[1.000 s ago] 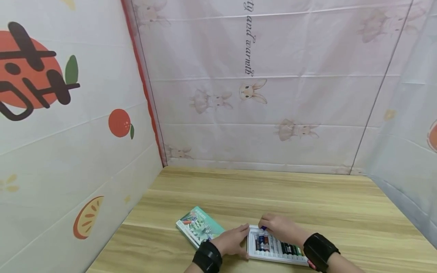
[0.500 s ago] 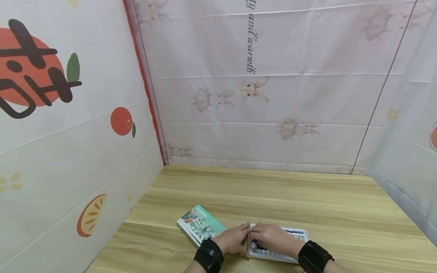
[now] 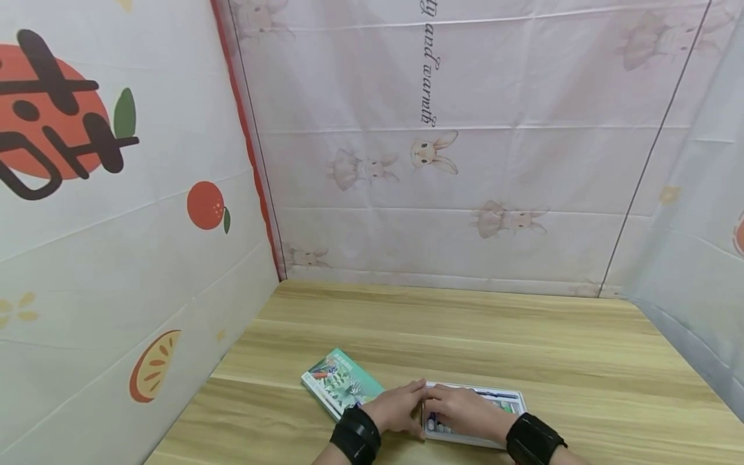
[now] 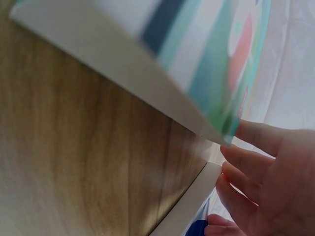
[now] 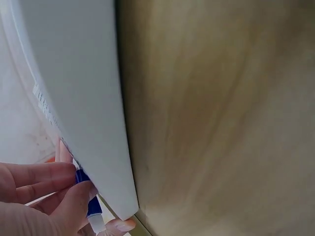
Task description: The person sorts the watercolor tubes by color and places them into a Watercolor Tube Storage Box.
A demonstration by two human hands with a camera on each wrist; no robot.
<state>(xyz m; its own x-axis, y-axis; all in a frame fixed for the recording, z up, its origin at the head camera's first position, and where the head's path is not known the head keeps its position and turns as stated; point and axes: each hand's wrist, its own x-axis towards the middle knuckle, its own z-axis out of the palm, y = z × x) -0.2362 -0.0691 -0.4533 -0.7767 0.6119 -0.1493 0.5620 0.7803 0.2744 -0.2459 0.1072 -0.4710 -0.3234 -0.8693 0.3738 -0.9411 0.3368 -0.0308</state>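
My right hand is over the left end of a white tray of paint tubes. In the right wrist view its thumb and fingers pinch a blue paint tube with a whitish cap, at the tray's edge. The left hand rests against the tray's left side with fairly straight fingers; its thumb is by the near corner. Much of the tray's inside is hidden under the right hand. Several other tubes show at its near and right parts.
A green illustrated box lies slanted just left of the tray, close to the left wrist's black band. Another black band is on the right wrist. Wooden tabletop stretches behind, up to printed cloth walls.
The right hand has moved left and down with the paint tube, from above the tray to its left end, then stayed nearly still. The left hand has kept its place at the tray's side.
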